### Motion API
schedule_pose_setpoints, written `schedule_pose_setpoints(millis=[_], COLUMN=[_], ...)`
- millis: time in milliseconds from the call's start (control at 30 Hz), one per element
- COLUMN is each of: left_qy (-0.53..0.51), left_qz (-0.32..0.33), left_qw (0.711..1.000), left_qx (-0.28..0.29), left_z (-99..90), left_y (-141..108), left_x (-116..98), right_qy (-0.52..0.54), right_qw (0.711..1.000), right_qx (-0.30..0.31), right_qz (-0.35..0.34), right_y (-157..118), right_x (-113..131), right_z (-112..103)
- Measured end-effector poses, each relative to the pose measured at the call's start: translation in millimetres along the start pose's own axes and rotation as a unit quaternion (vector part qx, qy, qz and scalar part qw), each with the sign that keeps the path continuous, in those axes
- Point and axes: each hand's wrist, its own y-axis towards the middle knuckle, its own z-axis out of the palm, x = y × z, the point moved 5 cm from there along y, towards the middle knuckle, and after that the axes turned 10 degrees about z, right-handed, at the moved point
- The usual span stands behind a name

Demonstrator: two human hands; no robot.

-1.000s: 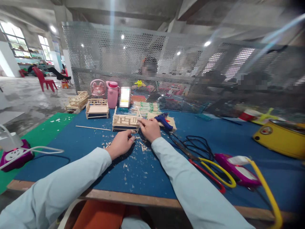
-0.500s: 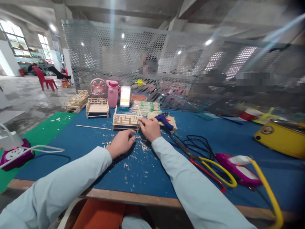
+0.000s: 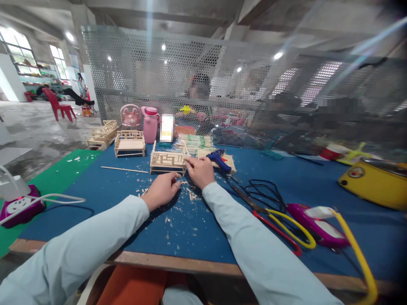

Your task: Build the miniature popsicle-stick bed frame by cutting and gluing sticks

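Observation:
A miniature bench of pale wooden sticks (image 3: 168,159), with a lattice panel, stands on the blue table mat in front of me. At its right front corner my right hand (image 3: 201,171) is closed, thumb and fingers pinching the frame. My left hand (image 3: 163,189) lies low on the mat, just before the bench's front edge. Its fingers are loosely bent, with a gap between thumb and forefinger and nothing visible in them. Stick offcuts (image 3: 191,194) are scattered between and around the hands. A blue glue gun (image 3: 219,161) lies just beyond my right hand.
A finished-looking stick bench (image 3: 129,144) and a loose stick (image 3: 124,169) are at left. Behind are a pink bottle (image 3: 150,126) and stick bundles (image 3: 195,143). Scissors (image 3: 280,231), black cable and a purple power strip (image 3: 318,226) lie right. Perforated metal screens the back.

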Motion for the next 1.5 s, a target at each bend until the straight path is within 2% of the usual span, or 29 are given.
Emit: schedule_pose_setpoints(millis=[300, 533, 1500], left_qy=[-0.001, -0.001, 0.012], left_qz=[-0.003, -0.002, -0.013], left_qw=[1.0, 1.0, 1.0], left_qx=[0.002, 0.001, 0.021], left_z=[0.0, 0.5, 0.9], left_y=[0.2, -0.4, -0.4], left_x=[0.0, 1.2, -0.8], right_qy=[0.002, 0.006, 0.0], right_qw=[1.0, 1.0, 1.0], right_qx=[0.017, -0.003, -0.007], right_qz=[0.0, -0.005, 0.01], right_y=[0.2, 0.5, -1.8], right_x=[-1.1, -0.8, 0.9], right_z=[2.6, 0.6, -0.2])
